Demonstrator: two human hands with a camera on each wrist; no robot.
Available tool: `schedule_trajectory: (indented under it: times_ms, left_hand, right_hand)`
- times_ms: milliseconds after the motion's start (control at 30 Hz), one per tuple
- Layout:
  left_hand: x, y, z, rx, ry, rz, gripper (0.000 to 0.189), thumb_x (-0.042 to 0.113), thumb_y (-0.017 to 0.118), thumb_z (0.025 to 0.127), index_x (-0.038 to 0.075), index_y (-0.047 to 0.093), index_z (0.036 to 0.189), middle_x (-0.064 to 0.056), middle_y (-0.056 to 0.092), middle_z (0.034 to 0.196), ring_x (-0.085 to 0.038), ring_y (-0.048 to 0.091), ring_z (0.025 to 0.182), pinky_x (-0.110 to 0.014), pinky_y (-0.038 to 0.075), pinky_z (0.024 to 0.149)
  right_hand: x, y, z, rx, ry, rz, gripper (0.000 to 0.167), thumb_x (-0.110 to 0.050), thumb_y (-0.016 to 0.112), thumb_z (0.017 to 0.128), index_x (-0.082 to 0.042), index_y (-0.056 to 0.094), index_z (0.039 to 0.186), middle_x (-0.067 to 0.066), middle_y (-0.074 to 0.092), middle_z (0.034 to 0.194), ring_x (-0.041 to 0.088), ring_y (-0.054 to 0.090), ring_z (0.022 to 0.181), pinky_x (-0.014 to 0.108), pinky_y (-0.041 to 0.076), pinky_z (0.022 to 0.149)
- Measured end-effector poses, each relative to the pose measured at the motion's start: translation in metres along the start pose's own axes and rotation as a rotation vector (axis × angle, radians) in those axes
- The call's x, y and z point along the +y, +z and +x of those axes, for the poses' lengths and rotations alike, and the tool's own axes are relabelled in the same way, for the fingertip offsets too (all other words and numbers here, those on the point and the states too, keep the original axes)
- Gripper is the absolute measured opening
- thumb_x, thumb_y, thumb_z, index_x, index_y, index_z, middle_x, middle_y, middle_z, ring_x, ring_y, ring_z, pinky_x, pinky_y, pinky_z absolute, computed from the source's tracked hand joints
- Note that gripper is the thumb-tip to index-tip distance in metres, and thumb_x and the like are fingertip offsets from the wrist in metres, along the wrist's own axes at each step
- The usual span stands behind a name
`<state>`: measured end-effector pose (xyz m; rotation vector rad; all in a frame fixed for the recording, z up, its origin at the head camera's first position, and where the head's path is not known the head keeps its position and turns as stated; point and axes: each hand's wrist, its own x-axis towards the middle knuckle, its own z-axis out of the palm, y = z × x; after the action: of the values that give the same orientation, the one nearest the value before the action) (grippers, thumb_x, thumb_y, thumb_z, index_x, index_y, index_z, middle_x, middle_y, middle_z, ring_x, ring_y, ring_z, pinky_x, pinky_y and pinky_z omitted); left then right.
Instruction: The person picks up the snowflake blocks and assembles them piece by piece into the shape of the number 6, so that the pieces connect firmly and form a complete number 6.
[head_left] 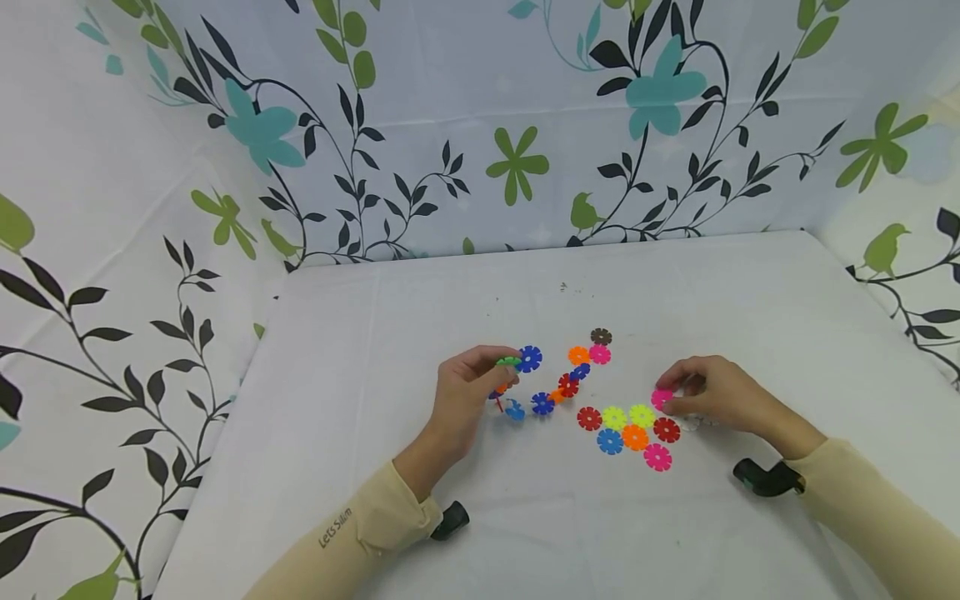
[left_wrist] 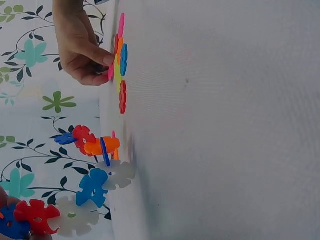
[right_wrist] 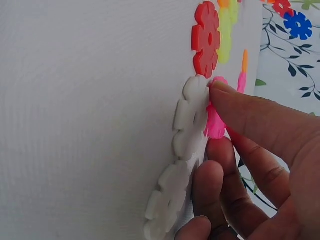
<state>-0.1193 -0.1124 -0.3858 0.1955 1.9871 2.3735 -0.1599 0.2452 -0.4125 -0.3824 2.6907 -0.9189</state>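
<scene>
My left hand (head_left: 459, 393) grips one end of a chain of slotted, flower-shaped plastic discs. Green (head_left: 508, 362) and blue discs (head_left: 530, 358) show at its fingertips. In the left wrist view the chain runs on through a red disc (left_wrist: 37, 217), a white disc (left_wrist: 77, 216), a light blue disc (left_wrist: 92, 187) and an orange disc (left_wrist: 102, 146), raised off the table. My right hand (head_left: 723, 393) pinches a pink disc (head_left: 662, 398) between thumb and fingers. Close under it, two white discs (right_wrist: 190, 120) lie by a red disc (right_wrist: 206, 40).
Between the hands lies a flat cluster with yellow (head_left: 614, 417), light blue (head_left: 610, 442), orange (head_left: 635, 437) and pink discs (head_left: 657, 457). Farther back is a brown disc (head_left: 601, 336). A patterned curtain (head_left: 450, 125) stands behind the white table (head_left: 570, 542). Black wrist devices (head_left: 767, 477) protrude from the sleeves.
</scene>
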Motion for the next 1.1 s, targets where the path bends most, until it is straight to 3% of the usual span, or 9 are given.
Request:
schedule_trajectory:
  times_ms: [200,533,667,833,1100]
  left_hand:
    - [0.001,0.001,-0.001,-0.022,-0.014,-0.009,0.024,0.001,0.057,0.095,-0.006,0.07,0.114,-0.007,0.071,0.096,-0.02,0.066,0.085,-0.029,0.056,0.082]
    - [0.0,0.003,-0.001,-0.035,-0.052,-0.05,0.033,0.004,0.046,0.096,-0.007,0.069,0.116,-0.008,0.068,0.097,-0.029,0.063,0.088,-0.031,0.053,0.083]
    - [0.0,0.004,-0.002,-0.042,-0.055,-0.033,0.025,0.003,0.057,0.097,-0.005,0.07,0.116,-0.007,0.07,0.097,-0.027,0.064,0.088,-0.029,0.054,0.081]
    - [0.0,0.007,-0.003,-0.054,-0.092,0.014,0.029,0.005,0.078,0.089,0.002,0.072,0.118,-0.008,0.073,0.104,-0.022,0.068,0.094,-0.027,0.057,0.082]
    - [-0.002,0.008,-0.002,-0.081,-0.075,0.032,0.033,0.008,0.078,0.089,0.005,0.071,0.121,-0.01,0.071,0.115,-0.025,0.068,0.103,-0.032,0.057,0.088]
  right_hand:
    - [-0.001,0.0,-0.002,0.021,-0.011,0.064,0.027,-0.022,0.085,0.083,-0.009,0.073,0.104,0.003,0.065,0.091,0.022,0.059,0.082,0.029,0.054,0.061]
    - [-0.017,0.001,-0.002,0.125,-0.063,0.194,0.028,-0.023,0.072,0.096,-0.006,0.07,0.118,0.006,0.071,0.099,0.025,0.068,0.079,0.03,0.058,0.069]
    - [-0.037,0.003,-0.002,0.18,-0.133,0.227,0.026,-0.022,0.073,0.095,-0.007,0.071,0.116,0.005,0.073,0.099,0.027,0.07,0.08,0.03,0.059,0.074]
    - [-0.064,0.006,-0.005,0.179,-0.193,0.291,0.024,-0.019,0.074,0.094,-0.006,0.071,0.114,0.006,0.074,0.098,0.028,0.072,0.084,0.023,0.057,0.077]
    - [-0.088,0.012,-0.002,0.134,-0.206,0.337,0.022,-0.02,0.075,0.094,-0.007,0.07,0.111,0.009,0.075,0.096,0.02,0.073,0.086,0.024,0.057,0.08]
